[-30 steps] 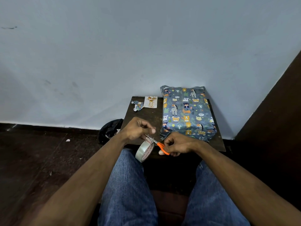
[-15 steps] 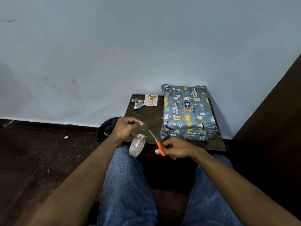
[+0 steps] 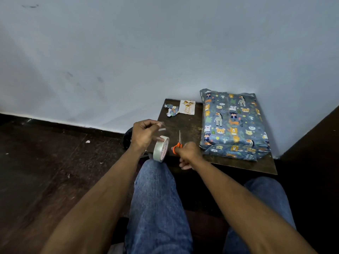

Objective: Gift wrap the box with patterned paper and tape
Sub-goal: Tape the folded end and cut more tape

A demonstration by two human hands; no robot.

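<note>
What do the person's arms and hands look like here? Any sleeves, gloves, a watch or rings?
Both forearms are bare up to the frame's edge: no sleeves show. The left hand and the right hand wear no gloves. No watch, bracelet or ring shows on either wrist or on the fingers that are visible, though the picture is slightly blurred there. The only clothing in view is blue denim jeans on the legs.

small white card (image 3: 187, 107) with gold dots near the wall; dark bag (image 3: 127, 138) on the floor
</note>
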